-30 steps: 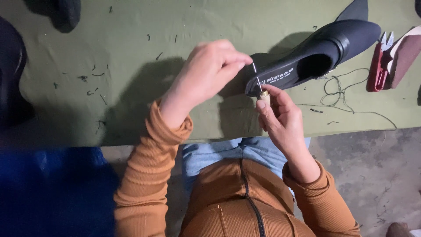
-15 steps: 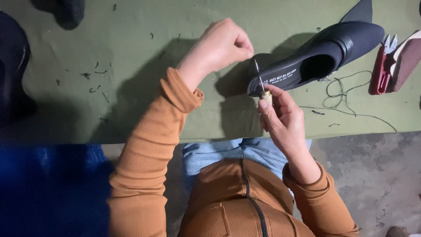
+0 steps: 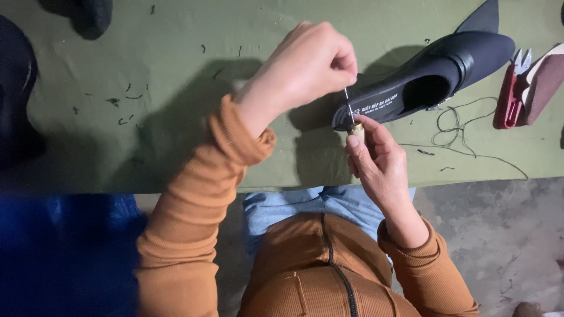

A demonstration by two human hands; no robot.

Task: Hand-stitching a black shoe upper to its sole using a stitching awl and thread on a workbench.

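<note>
A black pointed shoe [image 3: 435,82] lies on its side on the green table [image 3: 176,135], heel end toward me. My right hand [image 3: 379,164] holds a small light-coloured awl handle [image 3: 356,129] upright just below the shoe's heel. A thin metal needle [image 3: 349,104] rises from the handle. My left hand [image 3: 311,64] is above it, thumb and forefinger pinched on the needle's upper end. I cannot tell whether a thread is in the pinch. Both arms wear orange ribbed sleeves.
A red thread snipper [image 3: 510,94] and a brown and white block [image 3: 543,82] lie at the right edge. Dark thread [image 3: 458,126] loops on the table near the shoe. Thread scraps [image 3: 123,103] are scattered at left. Dark objects [image 3: 88,14] sit at the top left and left edge.
My left hand has risen and moved right along the needle, with the forearm lifting off the table. My right hand and the shoe have stayed put.
</note>
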